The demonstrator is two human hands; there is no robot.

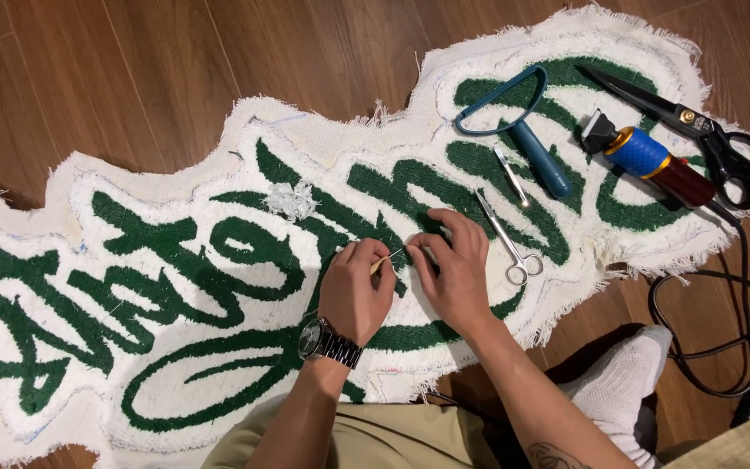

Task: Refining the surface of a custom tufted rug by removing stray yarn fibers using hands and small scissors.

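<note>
A white tufted rug (175, 182) with dark green lettering lies flat on the wood floor. My left hand (356, 291), with a metal wristwatch (330, 343) on its wrist, pinches a thin needle-like tool (385, 259) over the rug. Just to its right, my right hand (453, 265) presses its fingertips into the pile beside the tool's tip. Both hands work over a green letter near the rug's lower middle.
Small silver scissors (507, 239), tweezers (511, 175), a teal-handled loop tool (518, 122), a blue and red electric trimmer (653, 161) with a black cord (744, 304) and large black shears (696, 117) lie on the rug's right end. A tuft of white scraps (291, 200) lies nearby. My socked foot (622, 382) rests at lower right.
</note>
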